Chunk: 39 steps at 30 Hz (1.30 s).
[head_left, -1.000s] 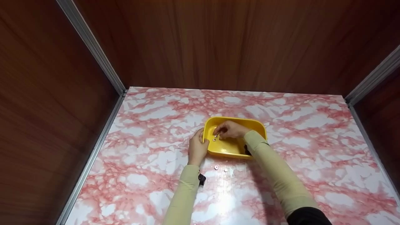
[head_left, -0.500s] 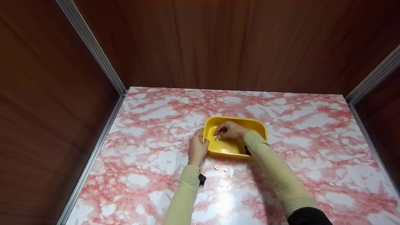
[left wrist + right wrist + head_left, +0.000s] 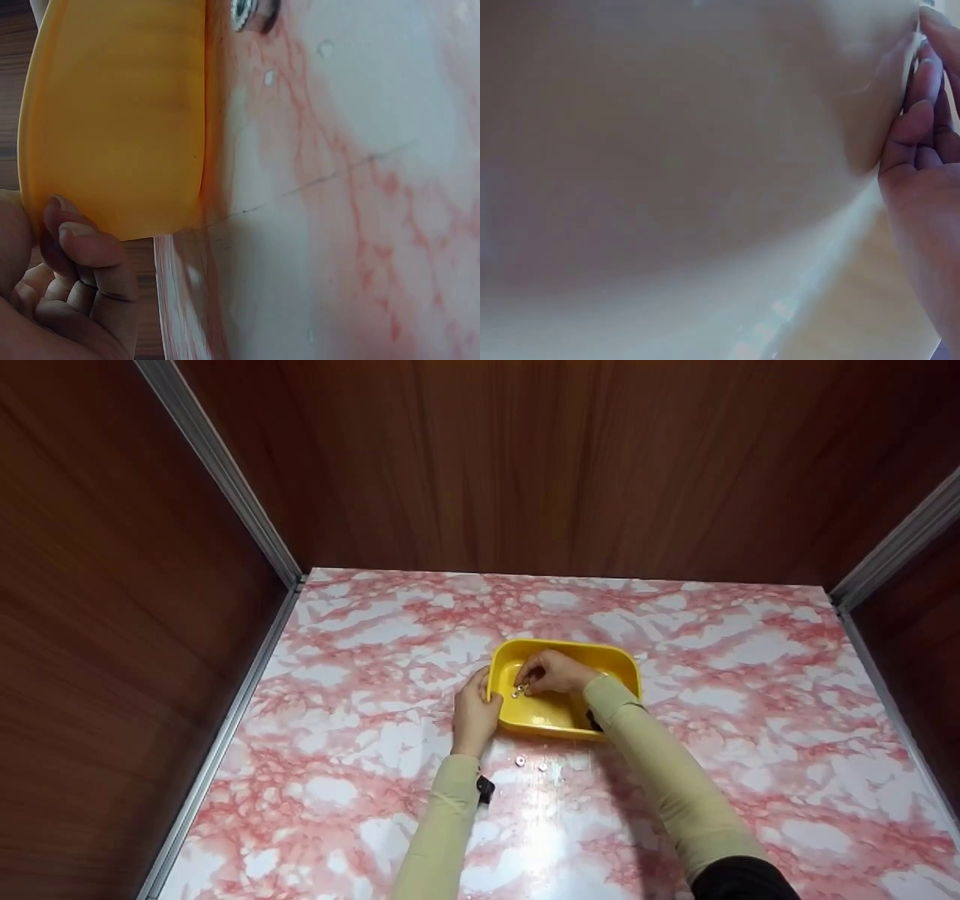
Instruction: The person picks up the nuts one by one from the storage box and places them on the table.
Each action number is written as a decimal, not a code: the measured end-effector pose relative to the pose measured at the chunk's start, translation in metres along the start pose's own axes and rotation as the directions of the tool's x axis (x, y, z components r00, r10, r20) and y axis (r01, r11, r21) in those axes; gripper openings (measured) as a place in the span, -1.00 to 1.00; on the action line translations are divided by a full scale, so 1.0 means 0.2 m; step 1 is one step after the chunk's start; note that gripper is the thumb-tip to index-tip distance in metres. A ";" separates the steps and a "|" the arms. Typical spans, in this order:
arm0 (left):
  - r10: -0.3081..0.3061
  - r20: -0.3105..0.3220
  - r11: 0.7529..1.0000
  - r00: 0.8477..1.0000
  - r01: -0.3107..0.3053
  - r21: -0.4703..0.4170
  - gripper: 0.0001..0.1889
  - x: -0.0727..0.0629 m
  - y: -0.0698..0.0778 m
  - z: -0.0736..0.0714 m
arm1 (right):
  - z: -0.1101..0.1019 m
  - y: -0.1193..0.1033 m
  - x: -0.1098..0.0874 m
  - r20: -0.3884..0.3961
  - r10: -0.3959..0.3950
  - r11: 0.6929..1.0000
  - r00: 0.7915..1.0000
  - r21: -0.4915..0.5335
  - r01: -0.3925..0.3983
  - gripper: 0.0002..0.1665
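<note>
A yellow plastic tub (image 3: 551, 723) stands on the table. My left hand (image 3: 475, 715) grips its left rim; in the left wrist view, curled fingers (image 3: 97, 259) lie against the tub's outer wall. My right hand (image 3: 559, 671) reaches down inside the tub, thumb and fingertips together at one small silver nut-like ring (image 3: 523, 688). A second small ring (image 3: 515, 695) lies close beside it on the tub floor. In the right wrist view, the right fingers (image 3: 919, 124) are bent and their tips meet at the top edge, where the ring is mostly out of sight.
Two more small rings (image 3: 520, 761) lie on the red-and-white marbled table (image 3: 360, 802) in front of the tub. A silver one with a toothed edge (image 3: 259, 13) shows in the left wrist view. Brown wood-grain panels (image 3: 510, 472) close in the back and sides.
The right fingertips and the ring at them have shifted very slightly, nearer the second ring. The left hand and the tub stay put.
</note>
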<state>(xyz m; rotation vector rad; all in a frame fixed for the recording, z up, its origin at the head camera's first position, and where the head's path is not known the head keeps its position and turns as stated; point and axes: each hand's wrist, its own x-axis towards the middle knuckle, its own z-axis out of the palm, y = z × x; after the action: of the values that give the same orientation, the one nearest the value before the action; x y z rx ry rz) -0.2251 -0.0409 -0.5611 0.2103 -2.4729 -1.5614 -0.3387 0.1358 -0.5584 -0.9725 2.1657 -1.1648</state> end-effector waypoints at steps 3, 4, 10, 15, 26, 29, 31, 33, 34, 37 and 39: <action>0.005 0.001 1.000 1.000 -0.005 -0.005 -0.46 0.00 0.00 0.00 | 0.00 0.01 0.00 -0.002 -0.017 0.999 1.000 -0.041 0.017 -0.78; 0.006 0.002 1.000 1.000 -0.006 -0.006 -0.46 0.00 0.00 0.00 | 0.00 0.01 0.01 -0.002 -0.026 0.998 1.000 -0.057 0.025 -0.79; -0.002 0.004 1.000 1.000 0.002 -0.012 -0.46 0.00 0.01 0.00 | 0.00 0.02 0.01 -0.011 -0.068 0.992 0.998 -0.107 0.066 -0.82; -0.010 0.007 1.000 1.000 0.010 -0.006 -0.45 0.00 0.01 0.00 | 0.01 0.02 0.01 -0.017 -0.048 0.994 0.999 -0.100 0.046 -0.82; -0.013 0.007 1.000 1.000 0.013 -0.007 -0.45 0.00 0.00 0.00 | 0.01 -0.01 0.00 -0.021 -0.037 0.993 0.999 -0.114 0.034 -0.83; -0.010 0.009 1.000 1.000 0.010 -0.011 -0.45 0.00 0.00 0.00 | 0.01 0.01 0.00 -0.035 -0.030 0.992 0.999 -0.121 0.025 -0.84; -0.010 0.010 1.000 1.000 0.010 -0.006 -0.45 0.00 0.00 0.00 | 0.01 0.01 0.00 -0.042 -0.027 0.992 0.999 -0.122 0.021 -0.84; -0.007 0.008 1.000 1.000 0.007 0.004 -0.45 0.00 0.00 0.00 | 0.02 0.01 0.00 -0.046 -0.038 0.991 0.998 -0.132 0.031 -0.84; -0.005 0.007 1.000 1.000 0.005 0.010 -0.45 0.00 0.00 0.00 | 0.02 0.01 0.00 -0.047 -0.048 0.989 0.998 -0.139 0.041 -0.84; 0.001 0.001 1.000 1.000 -0.001 0.019 -0.45 0.00 0.00 0.00 | 0.01 0.01 0.00 -0.050 -0.069 0.986 0.996 -0.154 0.060 -0.84; 0.001 -0.001 1.000 1.000 -0.001 0.018 -0.45 0.00 0.00 0.00 | 0.01 0.01 0.00 -0.055 -0.072 0.986 0.996 -0.151 0.063 -0.85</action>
<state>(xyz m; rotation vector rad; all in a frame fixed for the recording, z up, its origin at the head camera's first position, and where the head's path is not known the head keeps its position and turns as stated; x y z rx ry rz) -0.2254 -0.0411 -0.5602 0.2125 -2.4873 -1.5384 -0.3379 0.1353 -0.5623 -1.0948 2.3117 -1.0875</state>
